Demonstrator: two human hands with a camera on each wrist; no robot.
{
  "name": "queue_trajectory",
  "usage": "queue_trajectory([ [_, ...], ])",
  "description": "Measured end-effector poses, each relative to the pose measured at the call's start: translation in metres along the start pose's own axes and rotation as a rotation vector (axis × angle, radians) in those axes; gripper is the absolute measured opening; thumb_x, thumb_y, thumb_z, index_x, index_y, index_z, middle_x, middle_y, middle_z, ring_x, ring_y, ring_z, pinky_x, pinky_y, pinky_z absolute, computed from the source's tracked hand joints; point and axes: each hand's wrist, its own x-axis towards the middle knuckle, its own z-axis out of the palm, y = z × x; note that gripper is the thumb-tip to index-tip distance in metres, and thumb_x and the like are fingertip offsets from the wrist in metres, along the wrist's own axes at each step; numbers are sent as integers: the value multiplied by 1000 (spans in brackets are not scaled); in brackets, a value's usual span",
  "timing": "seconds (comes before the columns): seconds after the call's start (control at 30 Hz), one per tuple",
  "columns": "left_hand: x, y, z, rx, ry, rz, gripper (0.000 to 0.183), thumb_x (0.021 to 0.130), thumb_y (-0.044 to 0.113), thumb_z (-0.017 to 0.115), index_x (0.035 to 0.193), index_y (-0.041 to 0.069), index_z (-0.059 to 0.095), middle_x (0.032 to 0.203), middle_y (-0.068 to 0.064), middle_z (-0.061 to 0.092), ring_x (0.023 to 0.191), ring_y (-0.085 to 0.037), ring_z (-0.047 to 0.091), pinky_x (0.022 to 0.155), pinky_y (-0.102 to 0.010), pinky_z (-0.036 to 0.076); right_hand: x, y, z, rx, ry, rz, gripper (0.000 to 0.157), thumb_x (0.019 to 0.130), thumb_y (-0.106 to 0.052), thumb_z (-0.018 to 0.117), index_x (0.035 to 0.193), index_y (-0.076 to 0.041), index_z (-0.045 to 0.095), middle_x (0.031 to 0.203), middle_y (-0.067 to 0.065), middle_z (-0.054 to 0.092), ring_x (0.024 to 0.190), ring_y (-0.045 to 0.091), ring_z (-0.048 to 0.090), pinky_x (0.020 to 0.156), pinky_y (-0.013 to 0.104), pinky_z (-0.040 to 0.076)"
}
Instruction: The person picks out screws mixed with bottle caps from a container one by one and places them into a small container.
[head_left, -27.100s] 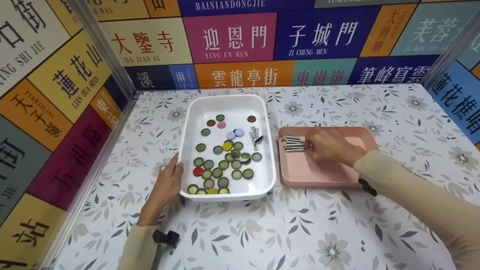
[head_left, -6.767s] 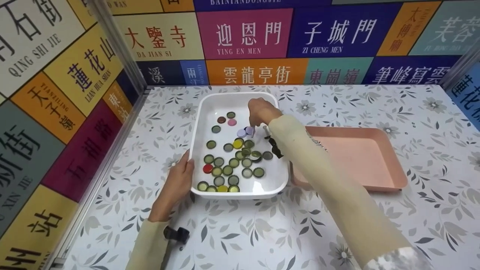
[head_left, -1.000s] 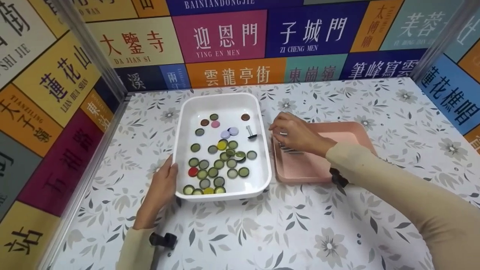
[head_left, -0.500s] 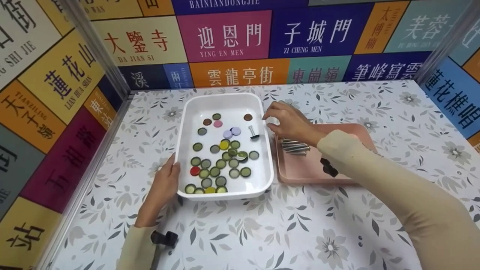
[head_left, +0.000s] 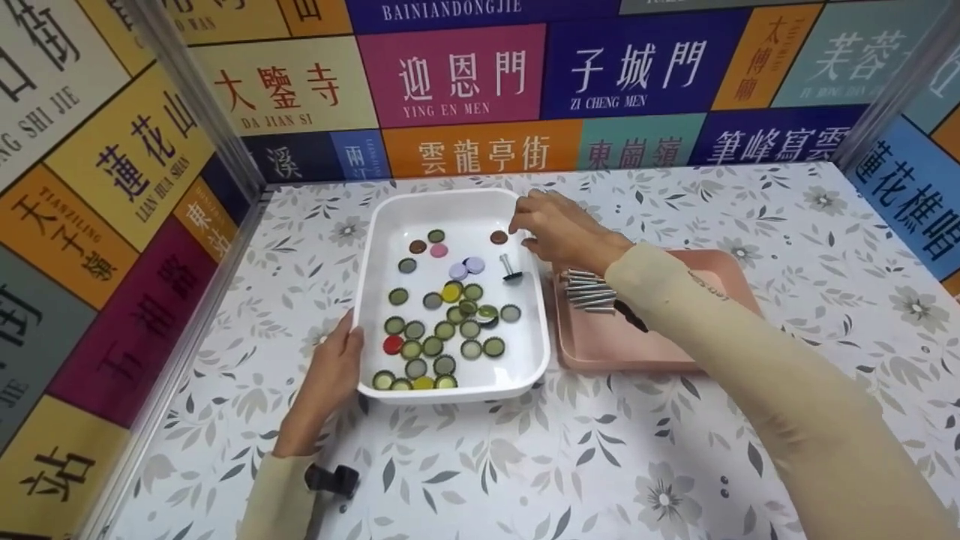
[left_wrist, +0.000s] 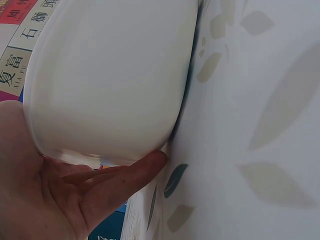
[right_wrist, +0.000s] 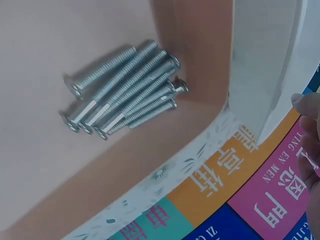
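My left hand grips the left side of a white tray, thumb at the rim; in the left wrist view its fingers lie against the outer wall. Several bottle caps, mostly green undersides up, are scattered in this tray. One silver bolt lies near its right wall, touching a dark cap. My right hand hovers at the right rim, fingers loosely bent, with no object seen in it. Below and right of it, several silver bolts lie bunched in a pink tray.
A flowered cloth covers the table. Panels with printed characters stand behind and at both sides. The two trays sit side by side with a narrow gap.
My right hand moved from above the bolts in the pink tray leftward to the white tray's rim. Earlier, several bolts lay in the white tray; now one does, and the pink tray's bunch is larger.
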Motion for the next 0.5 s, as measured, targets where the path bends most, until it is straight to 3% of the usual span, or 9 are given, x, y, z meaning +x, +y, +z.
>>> queue_trajectory([
  [0.3, -2, 1, 0, 2, 2, 9, 54, 110, 32, 26, 162, 17, 20, 155, -18, 46, 131, -34, 57, 116, -52, 37, 17, 1, -1, -89, -99, -27, 29, 82, -1, 78, 110, -7, 77, 105, 13, 70, 99, 32, 59, 88, 45, 48],
  [0.5, -1, 0, -1, 1, 3, 11, 54, 110, 31, 26, 162, 16, 20, 157, -19, 41, 139, -36, 48, 119, -52, 33, 31, -3, 5, -157, -142, -92, 31, 78, 7, 74, 101, -13, 80, 98, 11, 69, 97, 31, 59, 80, 42, 46],
])
